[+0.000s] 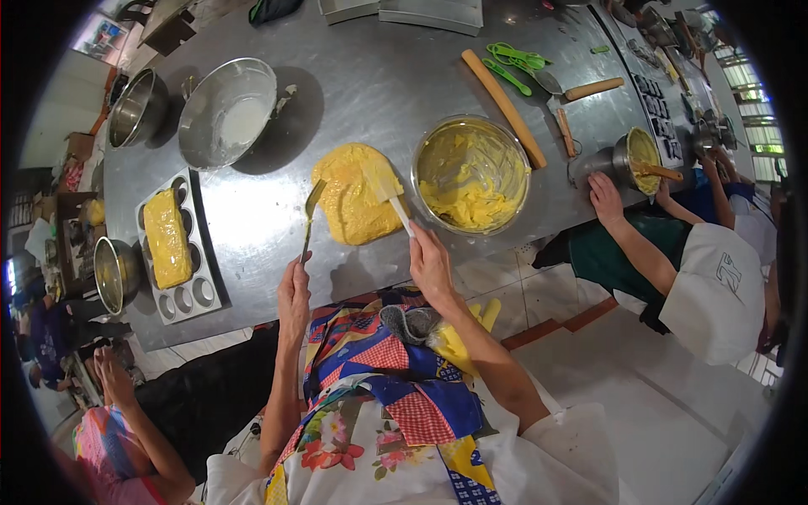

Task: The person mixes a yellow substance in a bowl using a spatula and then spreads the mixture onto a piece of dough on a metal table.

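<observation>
A rounded yellow slab of dough or cake, glossy on top, lies on the steel table in front of me. My left hand grips a metal fork, whose tines touch or hover at the slab's left edge. In my right hand is the white handle of a spatula; its pale, smeared blade rests against the slab's upper right. Just right of the slab stands a steel mixing bowl with yellow cream smeared around its inside.
On the left, a yellow loaf-shaped slab sits across a muffin tin. Beyond are a large metal bowl and a smaller one. A rolling pin and green measuring spoons lie right. Co-workers' hands flank me.
</observation>
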`<state>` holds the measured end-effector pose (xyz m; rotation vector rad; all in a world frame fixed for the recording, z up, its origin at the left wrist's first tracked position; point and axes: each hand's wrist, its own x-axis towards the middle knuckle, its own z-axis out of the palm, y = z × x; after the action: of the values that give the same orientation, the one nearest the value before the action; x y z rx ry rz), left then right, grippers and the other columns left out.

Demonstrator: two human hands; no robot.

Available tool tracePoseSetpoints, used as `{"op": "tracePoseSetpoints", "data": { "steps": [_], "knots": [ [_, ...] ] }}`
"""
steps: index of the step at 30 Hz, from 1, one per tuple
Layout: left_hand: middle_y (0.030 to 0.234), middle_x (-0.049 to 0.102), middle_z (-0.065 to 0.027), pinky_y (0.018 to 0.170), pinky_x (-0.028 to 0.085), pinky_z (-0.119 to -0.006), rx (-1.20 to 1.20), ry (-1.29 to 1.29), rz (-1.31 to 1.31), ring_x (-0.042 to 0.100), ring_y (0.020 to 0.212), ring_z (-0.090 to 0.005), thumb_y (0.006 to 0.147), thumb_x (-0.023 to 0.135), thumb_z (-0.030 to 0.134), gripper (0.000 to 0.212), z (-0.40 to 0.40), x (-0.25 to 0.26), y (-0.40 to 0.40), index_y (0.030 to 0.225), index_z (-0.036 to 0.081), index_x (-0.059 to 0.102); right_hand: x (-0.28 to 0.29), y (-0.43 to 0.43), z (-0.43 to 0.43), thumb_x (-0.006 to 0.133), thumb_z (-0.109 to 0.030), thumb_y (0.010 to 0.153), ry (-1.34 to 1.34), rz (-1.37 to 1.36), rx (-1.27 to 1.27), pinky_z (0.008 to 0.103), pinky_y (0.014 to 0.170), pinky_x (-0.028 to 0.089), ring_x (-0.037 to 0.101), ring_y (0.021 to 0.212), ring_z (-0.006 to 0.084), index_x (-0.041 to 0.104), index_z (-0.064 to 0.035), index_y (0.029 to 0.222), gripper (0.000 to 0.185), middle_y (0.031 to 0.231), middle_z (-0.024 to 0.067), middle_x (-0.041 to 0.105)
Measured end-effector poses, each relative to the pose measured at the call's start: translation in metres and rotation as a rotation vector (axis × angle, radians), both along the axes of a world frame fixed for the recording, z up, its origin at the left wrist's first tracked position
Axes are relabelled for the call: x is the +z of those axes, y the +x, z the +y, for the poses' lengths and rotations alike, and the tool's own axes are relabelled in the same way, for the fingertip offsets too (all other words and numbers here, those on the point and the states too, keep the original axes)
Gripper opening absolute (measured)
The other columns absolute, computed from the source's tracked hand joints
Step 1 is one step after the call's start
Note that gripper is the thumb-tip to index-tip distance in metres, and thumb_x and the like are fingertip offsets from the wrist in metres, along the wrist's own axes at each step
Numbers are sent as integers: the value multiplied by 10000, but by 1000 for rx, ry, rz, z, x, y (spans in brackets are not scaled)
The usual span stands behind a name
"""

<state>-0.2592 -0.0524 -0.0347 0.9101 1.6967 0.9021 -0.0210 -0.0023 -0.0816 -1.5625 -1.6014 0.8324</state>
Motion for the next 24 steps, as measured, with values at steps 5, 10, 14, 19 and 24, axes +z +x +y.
{"op": "tracePoseSetpoints", "data": {
  "steps": [5,10,14,19,24],
  "knots": [
    [700,329,63,497,256,-210,28,-45,19,299,579,-38,991,386,293,366,-4,5,-2,1205,55,565,23,-7,13,512,-32,883,-124,-5,46,430,716,473,587,850,402,556,15,1143,268,953,244,589],
    [690,313,69,470,238,-211,45,9,18,284,556,-28,998,378,288,372,-10,-8,-8,1225,52,555,29,-5,14,509,-31,885,-69,-58,56,447,711,463,580,844,406,553,38,1133,261,938,250,585],
    [692,323,64,483,244,-211,54,0,8,285,566,-32,1001,375,291,378,-10,-4,-6,1226,45,552,35,-19,36,502,-30,875,38,-145,114,474,668,452,568,780,430,557,49,1089,234,882,259,579],
    [693,321,61,492,249,-216,85,-7,-4,283,572,-40,1001,373,290,380,-13,-7,-8,1221,36,551,49,-18,53,506,-43,878,-28,-205,209,459,704,452,576,820,413,565,45,1097,243,905,259,592],
    [698,321,58,501,250,-215,83,13,-5,285,584,-42,1001,373,284,384,-15,-12,-6,1215,20,550,53,-34,64,488,-42,882,-37,-224,260,468,705,450,573,824,422,562,69,1074,234,898,271,589]
  ]
}}
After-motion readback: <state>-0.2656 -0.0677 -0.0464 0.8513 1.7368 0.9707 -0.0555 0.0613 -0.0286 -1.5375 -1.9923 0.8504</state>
